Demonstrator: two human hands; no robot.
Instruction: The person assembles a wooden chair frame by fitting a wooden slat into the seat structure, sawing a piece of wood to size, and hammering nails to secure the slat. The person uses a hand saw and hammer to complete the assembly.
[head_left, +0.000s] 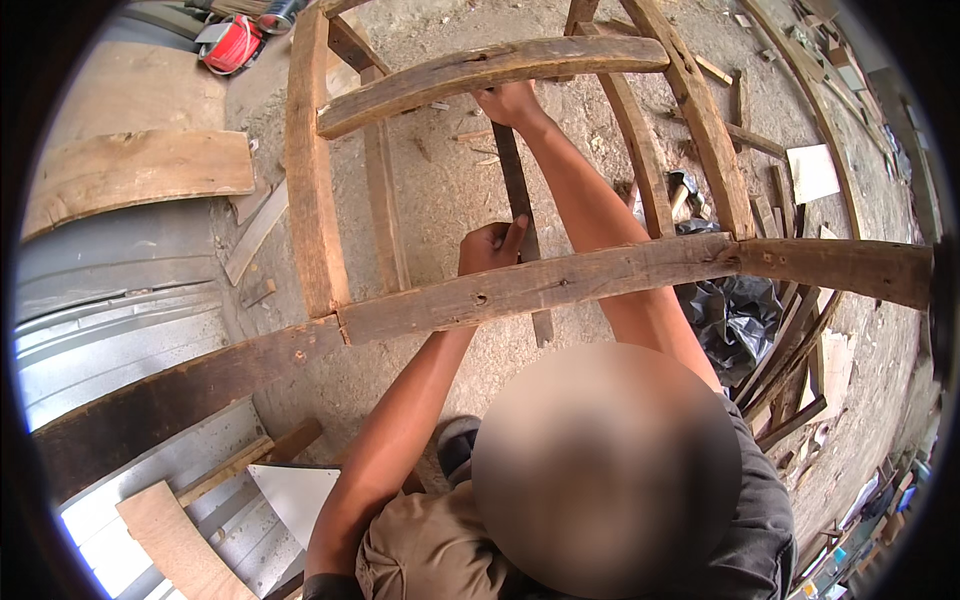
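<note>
A dark narrow wooden strip [513,170] runs lengthwise inside a rough timber frame [550,279]. It passes under the frame's near rail, and its lower end [543,328] shows on the near side. My left hand [488,247] reaches from below that rail and is closed on the strip, thumb lying along it. Farther off, my right hand [509,103] is closed around the strip's far end, just under the far crossbar [490,77]. That crossbar partly covers its fingers. My right forearm also passes beneath the near rail.
Left are a curved board [140,178] and grey metal sheeting [130,330]. A red container [232,46] stands at the far left. Right, black plastic sheeting [735,325], a hammer [682,192] and scrap wood lie on the floor. A blurred round patch hides part of the lower middle.
</note>
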